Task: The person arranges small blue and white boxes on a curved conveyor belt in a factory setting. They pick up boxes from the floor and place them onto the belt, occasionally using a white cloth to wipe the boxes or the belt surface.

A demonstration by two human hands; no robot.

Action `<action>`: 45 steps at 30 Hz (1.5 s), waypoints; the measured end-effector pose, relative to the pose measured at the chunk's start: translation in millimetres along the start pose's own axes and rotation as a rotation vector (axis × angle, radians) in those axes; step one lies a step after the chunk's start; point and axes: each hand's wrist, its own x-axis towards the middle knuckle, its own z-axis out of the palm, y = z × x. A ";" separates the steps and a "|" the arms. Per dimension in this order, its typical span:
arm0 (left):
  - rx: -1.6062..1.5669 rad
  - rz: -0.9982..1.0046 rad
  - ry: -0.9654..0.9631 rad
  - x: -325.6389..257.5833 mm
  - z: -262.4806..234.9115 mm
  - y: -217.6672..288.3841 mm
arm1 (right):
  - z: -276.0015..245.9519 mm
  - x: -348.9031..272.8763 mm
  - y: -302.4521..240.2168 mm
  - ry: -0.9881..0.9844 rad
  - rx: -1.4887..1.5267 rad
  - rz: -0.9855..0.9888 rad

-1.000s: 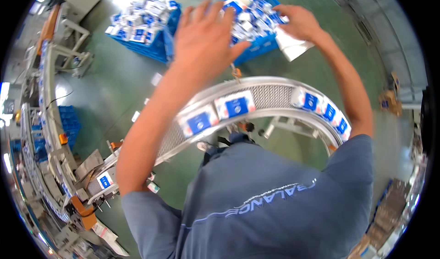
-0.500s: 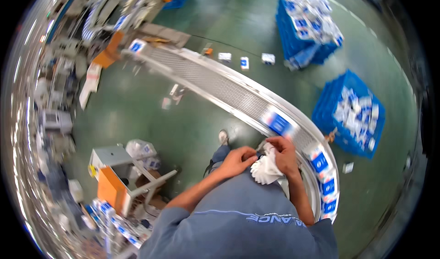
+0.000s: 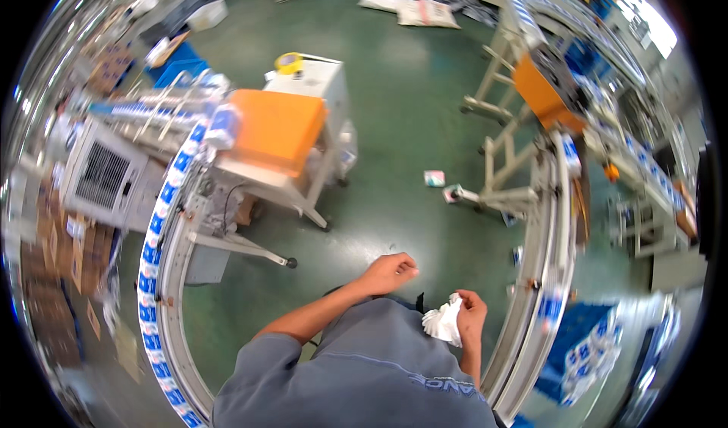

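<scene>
My right hand (image 3: pixel 472 318), low in front of my body and to the right, grips a bunched, pleated piece of white paper or tissue (image 3: pixel 443 322). Its folds fan out toward my shirt. My left hand (image 3: pixel 389 272) is raised in front of me, apart from the white piece, with its fingers curled in; nothing shows in it. To my right runs a metal conveyor (image 3: pixel 523 314) carrying a blurred blue-and-white pack (image 3: pixel 550 307). On the left, a curved conveyor (image 3: pixel 176 307) bears a long row of blue-and-white packs (image 3: pixel 152 284).
An orange-topped machine stand (image 3: pixel 277 128) on wheeled legs rises ahead left. Another orange unit (image 3: pixel 540 94) stands at the far right. A blue crate (image 3: pixel 569 329) with packs sits beyond the right conveyor. Small packs (image 3: pixel 434 178) and sacks (image 3: pixel 427 13) lie on the floor.
My view has swung left, bringing the left conveyor and orange stand ahead. My hands have drawn apart; the left has left the white piece, which stays in the right.
</scene>
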 end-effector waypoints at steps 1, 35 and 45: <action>-0.012 -0.052 0.096 2.6 -30.1 -8.4 | 23.5 15.8 -16.8 -0.053 -0.047 -0.022; 0.700 -0.192 1.036 -64.2 -770.2 -277.1 | 950.8 213.0 -565.7 -1.002 -0.581 -0.638; 0.854 -0.198 0.961 -100.4 -778.6 -277.6 | 920.6 163.6 -628.1 -1.001 -0.847 -0.909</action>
